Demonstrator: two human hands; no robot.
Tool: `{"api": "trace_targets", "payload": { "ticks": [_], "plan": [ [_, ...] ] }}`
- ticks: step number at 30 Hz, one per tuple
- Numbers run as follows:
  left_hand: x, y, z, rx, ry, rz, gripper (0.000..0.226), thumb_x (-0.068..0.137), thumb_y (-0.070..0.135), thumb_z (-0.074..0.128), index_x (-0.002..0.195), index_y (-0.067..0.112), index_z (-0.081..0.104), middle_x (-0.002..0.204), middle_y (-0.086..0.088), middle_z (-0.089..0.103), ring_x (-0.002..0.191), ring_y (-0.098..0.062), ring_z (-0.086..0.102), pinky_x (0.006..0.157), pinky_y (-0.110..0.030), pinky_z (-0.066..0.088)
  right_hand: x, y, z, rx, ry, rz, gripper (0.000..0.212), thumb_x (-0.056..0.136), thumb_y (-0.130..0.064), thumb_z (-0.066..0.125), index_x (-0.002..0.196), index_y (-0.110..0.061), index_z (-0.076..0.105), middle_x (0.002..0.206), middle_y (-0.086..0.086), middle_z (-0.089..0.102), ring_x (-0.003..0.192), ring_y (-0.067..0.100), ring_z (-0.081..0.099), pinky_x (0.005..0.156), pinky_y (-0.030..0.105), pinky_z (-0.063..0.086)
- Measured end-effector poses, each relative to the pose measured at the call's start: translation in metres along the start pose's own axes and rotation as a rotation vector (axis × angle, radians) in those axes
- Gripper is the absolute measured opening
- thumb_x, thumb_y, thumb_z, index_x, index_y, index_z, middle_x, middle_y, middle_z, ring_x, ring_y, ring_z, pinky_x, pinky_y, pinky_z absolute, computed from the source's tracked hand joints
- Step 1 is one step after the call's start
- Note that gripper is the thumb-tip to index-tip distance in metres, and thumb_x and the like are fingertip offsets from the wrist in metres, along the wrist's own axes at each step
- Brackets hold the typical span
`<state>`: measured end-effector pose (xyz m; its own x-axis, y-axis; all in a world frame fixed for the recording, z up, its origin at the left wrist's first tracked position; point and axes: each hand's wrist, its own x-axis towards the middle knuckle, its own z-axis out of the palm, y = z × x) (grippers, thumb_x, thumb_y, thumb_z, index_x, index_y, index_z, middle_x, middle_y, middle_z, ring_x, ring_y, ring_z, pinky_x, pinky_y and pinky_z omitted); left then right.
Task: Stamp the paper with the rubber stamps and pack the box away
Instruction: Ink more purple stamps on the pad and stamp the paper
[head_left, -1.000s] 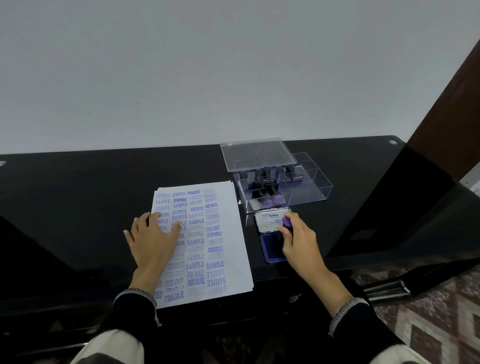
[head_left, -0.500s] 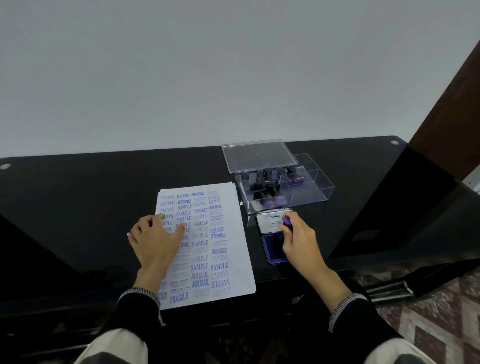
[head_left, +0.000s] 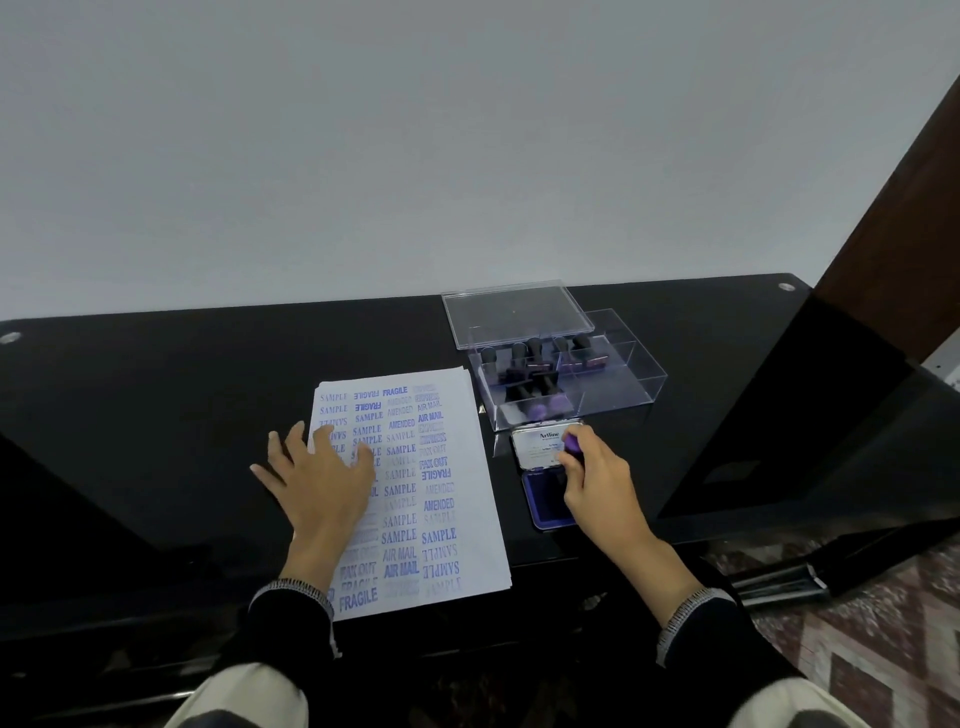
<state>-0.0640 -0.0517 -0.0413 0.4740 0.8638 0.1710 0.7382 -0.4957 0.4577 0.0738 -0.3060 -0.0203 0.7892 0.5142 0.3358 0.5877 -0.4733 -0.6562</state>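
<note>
**Left hand flat on the stamped sheet, right hand holding a stamp at the ink pad**

The left hand (head_left: 323, 480) lies spread with straight fingers on the white sheet of paper covered in blue stamped words (head_left: 415, 493), pressing its left half against the glossy black tabletop (head_left: 156, 415). It hides part of the print; readable words include SAMPLE, FRAGILE, AIR MAIL, AMENDED and FAX OUT, while several fainter impressions are too pale to read.

At three o'clock from the sheet, the right hand (head_left: 597, 478) curls its fingers around a purple-handled rubber stamp (head_left: 573, 444), of which only the top of the knob shows. The hand covers part of the open blue ink pad (head_left: 543, 496), so contact between stamp and pad cannot be judged. The pad's white lid (head_left: 537, 447) stands raised at its far edge.

At twelve o'clock from the pad sits the clear plastic compartmented box (head_left: 628, 382), holding dark-handled rubber stamps (head_left: 524, 364) in its left and rear sections; their number is hard to count through the glare. Its clear plastic lid (head_left: 514, 314) rests tilted on the box's far left edge.
</note>
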Motion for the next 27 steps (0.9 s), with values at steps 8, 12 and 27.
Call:
{"api": "trace_targets", "payload": {
  "ticks": [8,12,27],
  "plan": [
    [0.004,0.010,0.006,-0.088,0.001,0.175,0.045,0.091,0.030,0.058,0.131,0.011,0.053,0.150,-0.010,0.034,0.146,-0.030,0.009,0.118,-0.050,-0.001,-0.021,-0.002,0.003,0.064,0.085,0.042,0.028,0.090,0.000,0.057,0.117,-0.007,0.054,0.102,-0.003,0.054,0.090,0.014,0.057,0.078,0.009,0.042],
    [0.005,0.016,0.011,-0.160,-0.038,0.276,0.042,0.094,0.027,0.056,0.133,0.013,0.052,0.150,-0.005,0.037,0.146,-0.023,0.013,0.121,-0.044,0.004,-0.004,-0.009,-0.006,0.077,-0.059,0.105,0.022,0.094,-0.009,0.053,0.114,-0.018,0.052,0.099,-0.004,0.057,0.087,0.010,0.057,0.069,0.011,0.044],
    [0.001,0.010,0.022,-0.106,-0.144,0.316,0.051,0.099,0.042,0.040,0.145,0.021,0.036,0.154,0.004,0.029,0.145,-0.014,0.019,0.121,-0.036,0.009,0.113,-0.072,0.054,0.380,-0.067,0.025,0.022,0.092,-0.023,0.060,0.112,-0.015,0.061,0.100,0.000,0.061,0.086,0.013,0.060,0.075,0.010,0.047]
  ]
}}
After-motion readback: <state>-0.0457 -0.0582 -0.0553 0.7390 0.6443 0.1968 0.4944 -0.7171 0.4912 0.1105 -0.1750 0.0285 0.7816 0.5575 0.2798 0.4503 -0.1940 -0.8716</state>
